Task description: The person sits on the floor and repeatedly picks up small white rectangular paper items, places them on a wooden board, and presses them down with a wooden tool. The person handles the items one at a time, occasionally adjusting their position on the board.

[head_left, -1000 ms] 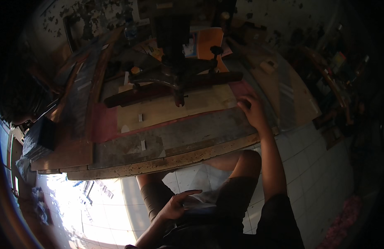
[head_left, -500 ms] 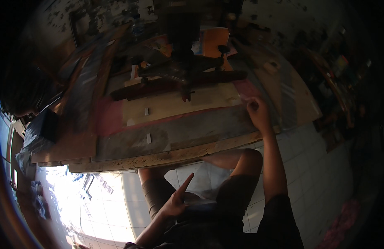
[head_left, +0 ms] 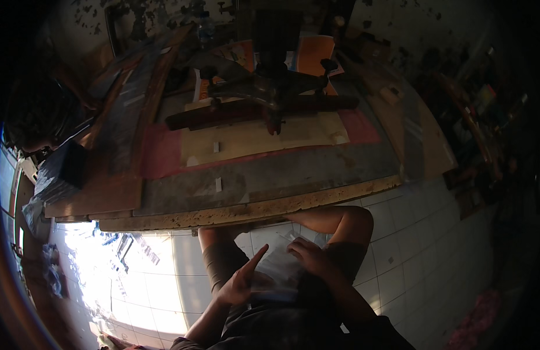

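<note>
Over my lap, clear plastic film [head_left: 280, 261] lies between my two hands. My right hand [head_left: 308, 256] has its fingers closed at the film's upper right edge. On the other side, my left hand [head_left: 239, 284] rests at the film's left edge, with one finger stretched up and the other fingers partly hidden. Ahead on the grey tabletop [head_left: 281, 184], a pale yellow sheet [head_left: 252, 140] lies over a pink sheet [head_left: 160, 151]. Small white pieces [head_left: 218, 184] sit on and below the yellow sheet.
A dark metal fixture [head_left: 273, 90] with knobs and a long bar stands over the sheets. Orange printed papers [head_left: 314, 55] and a bottle [head_left: 206, 28] are behind it. Boards [head_left: 95, 192] flank the worktop. A dark box [head_left: 63, 172] stands left. A person's arm [head_left: 77, 87] shows far left.
My right hand has come back from the right end of the pink sheet to the film over my lap. My left hand has stayed near the film. The view has shifted slightly.
</note>
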`<state>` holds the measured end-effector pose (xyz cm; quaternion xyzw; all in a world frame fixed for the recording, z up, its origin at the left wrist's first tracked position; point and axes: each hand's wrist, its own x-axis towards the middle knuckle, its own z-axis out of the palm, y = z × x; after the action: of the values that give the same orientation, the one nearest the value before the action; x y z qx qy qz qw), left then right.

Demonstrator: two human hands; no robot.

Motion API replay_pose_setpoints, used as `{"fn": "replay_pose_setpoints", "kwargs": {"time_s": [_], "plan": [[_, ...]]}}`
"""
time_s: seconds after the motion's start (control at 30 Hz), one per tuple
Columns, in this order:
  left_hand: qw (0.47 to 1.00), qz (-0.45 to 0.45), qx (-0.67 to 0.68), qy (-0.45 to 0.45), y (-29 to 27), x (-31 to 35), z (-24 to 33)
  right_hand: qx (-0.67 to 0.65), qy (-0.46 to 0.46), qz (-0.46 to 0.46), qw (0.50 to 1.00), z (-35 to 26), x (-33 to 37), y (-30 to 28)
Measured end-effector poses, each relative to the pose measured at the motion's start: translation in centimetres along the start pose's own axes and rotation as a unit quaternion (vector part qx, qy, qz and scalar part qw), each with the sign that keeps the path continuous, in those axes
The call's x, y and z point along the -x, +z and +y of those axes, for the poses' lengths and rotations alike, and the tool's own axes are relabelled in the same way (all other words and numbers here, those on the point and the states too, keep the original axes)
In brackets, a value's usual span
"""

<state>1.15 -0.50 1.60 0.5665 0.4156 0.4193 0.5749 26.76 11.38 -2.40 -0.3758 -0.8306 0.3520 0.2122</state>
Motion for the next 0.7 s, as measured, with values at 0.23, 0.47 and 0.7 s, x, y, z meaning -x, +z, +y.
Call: {"fn": "replay_pose_setpoints", "kwargs": {"time_s": [0.23, 0.47, 0.7], "plan": [[0.999, 0.037, 0.016, 0.011, 0.3, 0.5, 0.5, 0.007, -0.056, 0.079, 0.995, -8.7, -2.5, -10.8], [0.996, 0.059, 0.065, 0.007, 1.7, 0.9, -2.7, -0.074, -0.292, 0.237, 0.923, -15.5, -7.6, -16.9], [0.992, 0.106, 0.07, 0.008, 3.1, 0.7, -2.6, -0.061, -0.462, 0.289, 0.836, -22.4, -12.5, -18.0]]}}
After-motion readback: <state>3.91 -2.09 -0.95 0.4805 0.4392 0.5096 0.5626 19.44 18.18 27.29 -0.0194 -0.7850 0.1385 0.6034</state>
